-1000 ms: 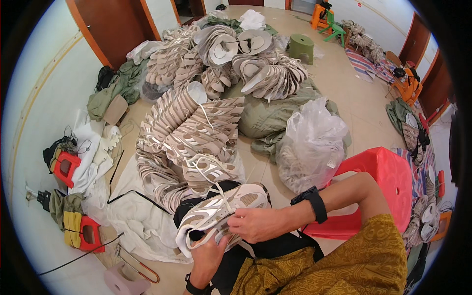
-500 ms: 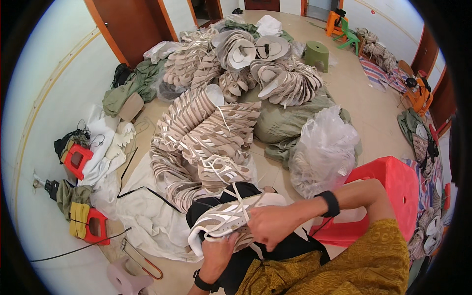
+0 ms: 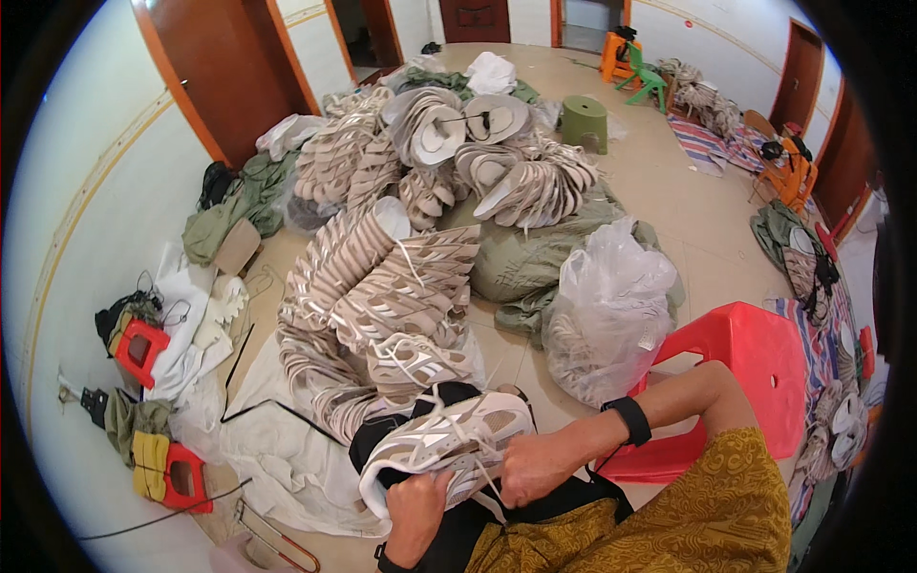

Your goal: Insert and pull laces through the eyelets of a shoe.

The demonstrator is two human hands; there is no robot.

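Across my lap lies a beige and white sneaker upper [image 3: 449, 432], its collar facing me and its toe end pointing away to the right. My left hand [image 3: 415, 511] is closed on its near edge beside the collar, the thumb on top. At the upper's right side, my right hand [image 3: 537, 466] is closed, with a white shoelace [image 3: 489, 482] running to its fingers. The fingertips are partly hidden. Just beyond, another laced sneaker upper [image 3: 418, 363] rests against a long stack of matching uppers [image 3: 382, 277].
A red plastic stool [image 3: 731, 368] stands close to my right arm. Beyond it sits a clear plastic bag [image 3: 611, 310] of pale items. White cloth [image 3: 272, 458] spreads on the floor at left, near small red stools [image 3: 143, 351]. More bundled uppers [image 3: 535, 181] lie farther back.
The view has shifted, so the room appears farther left and my lap lower. My right hand has moved down along the upper's side, and more of the upper's top shows.
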